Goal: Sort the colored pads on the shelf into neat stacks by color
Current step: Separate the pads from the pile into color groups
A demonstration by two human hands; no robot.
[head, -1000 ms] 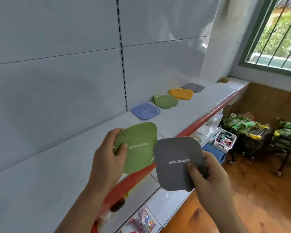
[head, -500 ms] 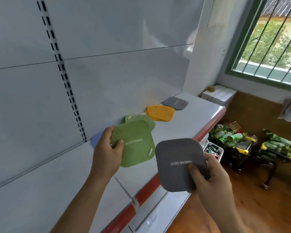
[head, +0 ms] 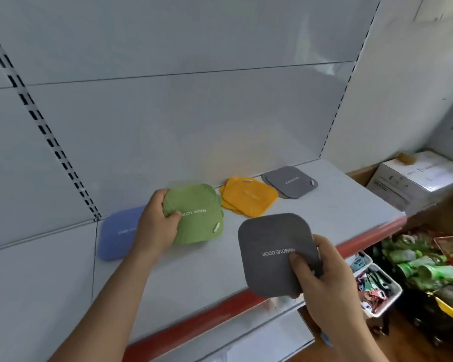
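head view, angled down along a grey shelf [head: 324, 212] with a red front lip [head: 220, 313]. left hand [head: 158, 223] is reached forward over the shelf, forearm entering from lower left, wrist bent slightly inward. its fingers are curled round the left edge of a green pad [head: 198, 214], thumb pressed on the top face just beside the white lettering. whether a second green pad lies beneath it cannot be told. a blue pad [head: 118, 233] is seen flat on the shelf to the left, partly hidden behind the left hand.

right hand [head: 324, 280] is held nearer the camera, at the shelf's front edge, forearm rising from lower right. a dark grey pad [head: 270, 252] is pinched at its lower right corner, thumb laid on the printed face, the other fingers hidden behind; the pad is held clear of the shelf, face tilted toward the camera.

further back, an orange stack [head: 247, 195] is noted just right of the green pad, its layers slightly fanned. a grey stack [head: 289, 181] is set beside it, near the back panel.

a white box [head: 413, 178] and crates of packaged goods [head: 426, 267] are seen off the right end.
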